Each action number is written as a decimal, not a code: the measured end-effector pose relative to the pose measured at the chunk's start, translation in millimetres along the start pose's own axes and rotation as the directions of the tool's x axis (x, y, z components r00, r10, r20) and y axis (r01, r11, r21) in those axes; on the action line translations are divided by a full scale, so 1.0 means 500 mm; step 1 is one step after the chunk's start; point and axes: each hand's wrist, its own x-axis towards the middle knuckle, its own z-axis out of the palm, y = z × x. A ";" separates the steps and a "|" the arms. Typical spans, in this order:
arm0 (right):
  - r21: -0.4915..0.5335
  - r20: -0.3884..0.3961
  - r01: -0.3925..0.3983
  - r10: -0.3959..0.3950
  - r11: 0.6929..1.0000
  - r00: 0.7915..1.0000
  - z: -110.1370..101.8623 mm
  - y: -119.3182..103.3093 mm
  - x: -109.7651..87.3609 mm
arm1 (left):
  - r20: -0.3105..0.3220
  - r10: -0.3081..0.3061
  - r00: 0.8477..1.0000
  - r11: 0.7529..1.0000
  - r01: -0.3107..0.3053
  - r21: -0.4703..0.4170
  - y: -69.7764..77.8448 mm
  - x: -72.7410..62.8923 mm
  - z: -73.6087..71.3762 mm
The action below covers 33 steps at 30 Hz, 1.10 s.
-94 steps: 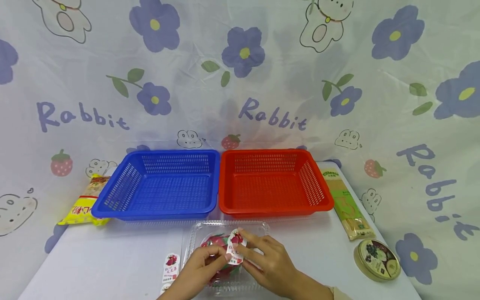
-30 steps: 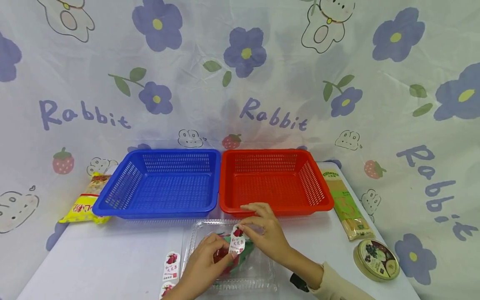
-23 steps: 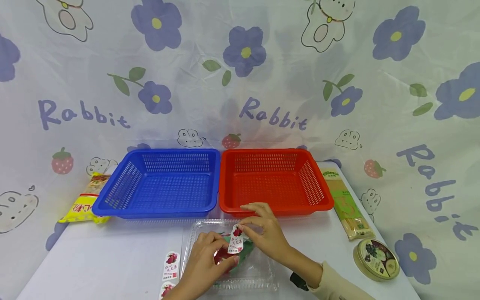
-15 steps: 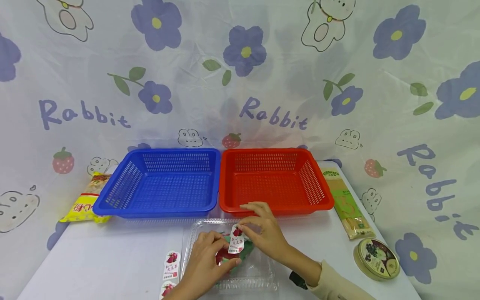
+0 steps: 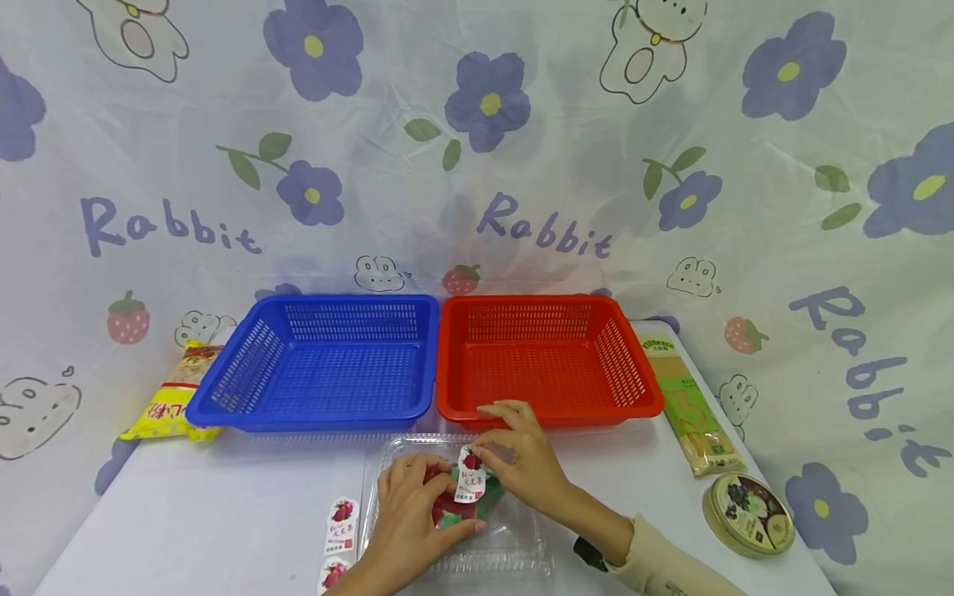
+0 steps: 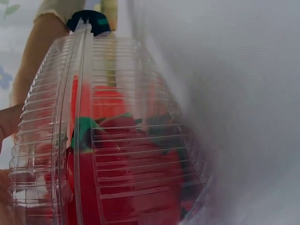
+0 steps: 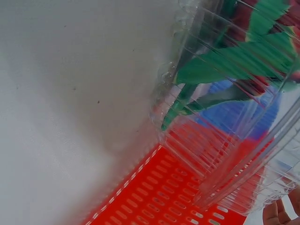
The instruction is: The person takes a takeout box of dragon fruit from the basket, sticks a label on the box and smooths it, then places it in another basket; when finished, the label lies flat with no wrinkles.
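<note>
A clear plastic clamshell box [image 5: 522,530] stands on the white table, with a red dragon fruit with green scales [image 6: 136,187] inside. Over its lid, a white sticker with a dragon fruit picture [image 5: 469,484] stands with its top end pinched between the thumb and forefinger of my right hand [image 5: 525,463]; the other fingers are raised. My left hand [image 5: 413,513] lies spread across the left of the lid, its thumb pointing right just below the sticker. In the right wrist view, green scales [image 7: 234,61] show through the box's ribbed side.
Left of the box lies a strip of matching stickers [image 5: 340,526]. A blue basket [image 5: 313,426] and a red basket [image 5: 547,418] stand behind. A yellow bag [image 5: 160,410] is far left; a noodle pack [image 5: 689,406] and a round tin [image 5: 749,515] are at right.
My left thumb has come off the sticker's lower end and slid right along the lid. Compared with 3.1 seconds ago, my right hand is higher, pinching the sticker's top.
</note>
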 end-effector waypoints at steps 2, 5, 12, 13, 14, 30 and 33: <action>-0.004 0.000 0.002 -0.002 1.000 1.000 0.002 0.000 0.001 | 0.002 0.003 1.000 1.000 -0.003 0.001 0.000 0.000 0.000; -0.017 0.004 0.001 -0.001 1.000 1.000 0.004 0.002 0.000 | 0.011 0.001 1.000 1.000 -0.001 -0.003 0.000 -0.001 -0.001; -0.030 0.005 0.008 -0.008 1.000 1.000 0.006 0.004 0.001 | -0.009 0.023 1.000 1.000 -0.023 -0.012 -0.001 -0.002 0.000; -0.031 0.005 0.010 -0.010 0.999 1.000 0.006 0.004 0.001 | -0.006 0.023 1.000 1.000 -0.023 -0.013 0.000 -0.002 0.000; -0.033 0.005 0.011 -0.011 0.999 1.000 0.007 0.004 0.002 | 0.001 0.021 1.000 1.000 -0.021 -0.014 0.001 -0.001 -0.001; -0.127 0.016 0.067 -0.065 0.990 0.998 0.025 0.016 -0.007 | 0.070 -0.033 0.997 0.999 0.030 0.034 0.011 0.005 -0.003; -0.149 0.025 0.078 -0.075 0.986 0.997 0.029 0.018 -0.009 | 0.071 -0.034 0.997 0.998 0.030 0.048 0.013 0.007 -0.002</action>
